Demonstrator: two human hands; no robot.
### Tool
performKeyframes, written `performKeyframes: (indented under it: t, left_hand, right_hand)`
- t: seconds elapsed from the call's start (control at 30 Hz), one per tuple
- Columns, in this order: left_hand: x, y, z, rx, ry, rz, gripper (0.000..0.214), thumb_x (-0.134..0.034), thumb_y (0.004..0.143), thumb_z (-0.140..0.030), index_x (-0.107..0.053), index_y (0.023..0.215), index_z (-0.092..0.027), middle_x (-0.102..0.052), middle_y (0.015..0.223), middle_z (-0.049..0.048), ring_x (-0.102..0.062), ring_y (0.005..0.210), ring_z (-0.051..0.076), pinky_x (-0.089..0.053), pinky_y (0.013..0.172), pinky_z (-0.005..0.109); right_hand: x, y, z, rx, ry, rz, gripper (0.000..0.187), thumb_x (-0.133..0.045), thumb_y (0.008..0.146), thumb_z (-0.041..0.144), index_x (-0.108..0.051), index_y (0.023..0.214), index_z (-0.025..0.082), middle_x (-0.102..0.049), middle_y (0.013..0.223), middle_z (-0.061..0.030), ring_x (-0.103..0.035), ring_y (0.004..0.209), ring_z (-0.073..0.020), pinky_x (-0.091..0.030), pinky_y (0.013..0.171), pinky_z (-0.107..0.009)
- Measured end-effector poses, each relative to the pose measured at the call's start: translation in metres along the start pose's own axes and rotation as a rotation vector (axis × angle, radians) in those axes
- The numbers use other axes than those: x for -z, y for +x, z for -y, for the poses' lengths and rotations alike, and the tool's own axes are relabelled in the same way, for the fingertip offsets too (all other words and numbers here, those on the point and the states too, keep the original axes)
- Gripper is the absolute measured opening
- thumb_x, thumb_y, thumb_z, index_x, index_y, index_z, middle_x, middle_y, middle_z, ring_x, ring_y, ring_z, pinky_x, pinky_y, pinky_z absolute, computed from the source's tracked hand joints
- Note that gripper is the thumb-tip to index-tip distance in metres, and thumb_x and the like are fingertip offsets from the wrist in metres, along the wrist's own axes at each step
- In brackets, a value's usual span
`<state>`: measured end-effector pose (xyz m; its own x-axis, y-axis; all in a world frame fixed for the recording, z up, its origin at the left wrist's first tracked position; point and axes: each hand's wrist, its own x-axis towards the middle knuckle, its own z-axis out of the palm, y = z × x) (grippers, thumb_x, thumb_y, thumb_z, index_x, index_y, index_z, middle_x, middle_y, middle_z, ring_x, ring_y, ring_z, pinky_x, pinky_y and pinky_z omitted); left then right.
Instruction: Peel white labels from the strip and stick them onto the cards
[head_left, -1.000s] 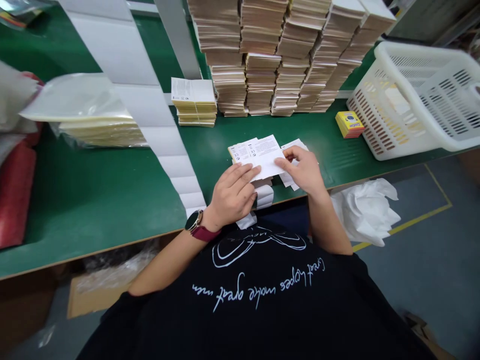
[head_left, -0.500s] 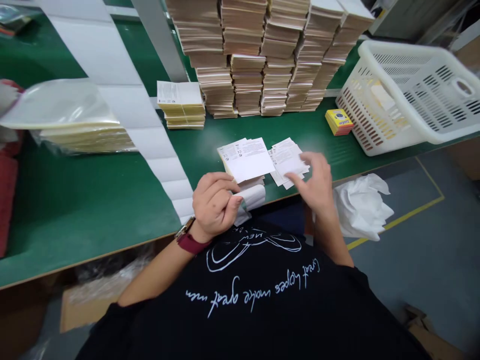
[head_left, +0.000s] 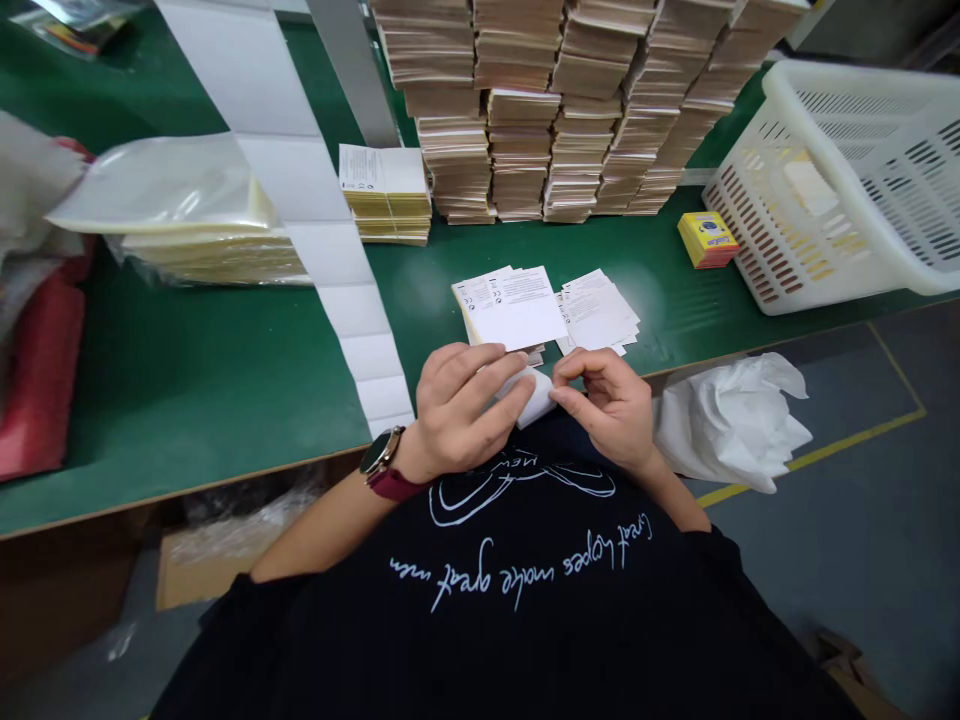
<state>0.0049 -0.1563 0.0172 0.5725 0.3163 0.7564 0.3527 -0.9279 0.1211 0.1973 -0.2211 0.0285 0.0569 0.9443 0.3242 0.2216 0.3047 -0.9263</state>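
Near the table's front edge, a folded white label strip lies between my hands. My left hand, with a watch on its wrist, reaches over the strip's left part, fingers stretched out and apart. My right hand pinches the strip's right edge between thumb and fingers. Whether a small sticker is in that pinch is too small to tell. Just beyond my fingers lies a fanned pile of printed white cards. A second, looser pile of cards lies to its right.
A long white strip hangs across the table on the left, by a bagged stack. A banded card stack and tall card stacks stand behind. At right are a yellow box, a white basket and a white bag.
My right hand has left the right card pile and come down to the folded white strip. My left hand has spread its fingers over the strip. The view has shifted slightly.
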Motion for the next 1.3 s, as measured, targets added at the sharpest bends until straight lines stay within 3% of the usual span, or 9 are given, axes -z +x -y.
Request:
performKeyframes:
  t: [0.13,0.37,0.63,0.77,0.9,1.07,1.3]
  left_hand:
    - [-0.004,0.001,0.001,0.047,-0.092,-0.005,0.027,-0.055,0.081,-0.012,-0.060,0.104,-0.026,-0.071,0.099,0.0025,-0.061,0.101,0.022,-0.048,0.084,0.041]
    - [-0.005,0.006,0.005,0.032,-0.132,0.071,0.019,-0.053,0.084,-0.015,-0.061,0.098,-0.024,-0.071,0.097,0.0021,-0.062,0.098,0.020,-0.049,0.081,0.040]
    - [-0.009,0.009,0.009,0.054,-0.098,0.042,0.016,-0.053,0.083,-0.013,-0.061,0.093,-0.022,-0.070,0.089,0.0026,-0.061,0.092,0.020,-0.050,0.079,0.039]
    - [-0.013,0.006,0.018,0.079,-0.095,0.019,0.013,-0.059,0.080,-0.015,-0.059,0.091,-0.022,-0.069,0.091,0.0033,-0.061,0.093,0.021,-0.052,0.079,0.039]
    - [-0.021,0.001,0.026,0.087,-0.143,-0.026,0.014,-0.055,0.078,-0.011,-0.060,0.089,-0.020,-0.069,0.099,0.0066,-0.062,0.102,0.023,-0.055,0.085,0.042]
    - [-0.027,-0.004,0.026,0.072,-0.175,-0.003,0.019,-0.052,0.077,-0.009,-0.061,0.090,-0.019,-0.070,0.102,0.0071,-0.063,0.105,0.023,-0.055,0.090,0.045]
    - [-0.022,-0.003,0.024,0.038,-0.112,0.019,0.015,-0.053,0.077,-0.009,-0.061,0.089,-0.016,-0.069,0.101,0.0087,-0.064,0.103,0.023,-0.055,0.093,0.044]
  right_hand:
    - [0.000,0.003,0.004,0.026,-0.037,0.046,0.012,-0.063,0.081,0.017,-0.061,0.089,0.025,-0.060,0.080,0.0012,-0.056,0.078,-0.0151,-0.046,0.075,-0.036]
    - [0.004,0.011,0.004,0.003,-0.081,0.104,0.008,-0.065,0.080,0.019,-0.061,0.085,0.024,-0.059,0.082,0.0010,-0.057,0.080,-0.0157,-0.046,0.076,-0.035]
    - [0.005,0.011,0.018,0.118,-0.368,0.008,0.006,-0.060,0.084,0.022,-0.057,0.080,0.026,-0.058,0.097,-0.0017,-0.055,0.095,-0.0200,-0.045,0.088,-0.042]
    - [0.019,0.025,0.025,0.131,-0.324,-0.131,0.006,-0.058,0.085,0.027,-0.054,0.081,0.027,-0.057,0.084,-0.0008,-0.056,0.085,-0.0195,-0.046,0.081,-0.041]
    - [0.026,0.056,0.010,0.015,-0.226,-0.203,0.014,-0.063,0.080,0.034,-0.053,0.078,0.025,-0.054,0.074,0.0010,-0.055,0.072,-0.0160,-0.046,0.070,-0.034]
    - [0.018,0.087,-0.018,-0.254,-0.149,-0.031,0.017,-0.068,0.074,0.034,-0.057,0.073,0.021,-0.055,0.066,0.0036,-0.048,0.059,-0.0101,-0.039,0.056,-0.026]
    - [0.008,0.092,-0.026,-0.321,-0.115,-0.041,0.009,-0.066,0.071,0.025,-0.058,0.070,0.020,-0.055,0.061,0.0048,-0.045,0.055,-0.0085,-0.034,0.052,-0.025]
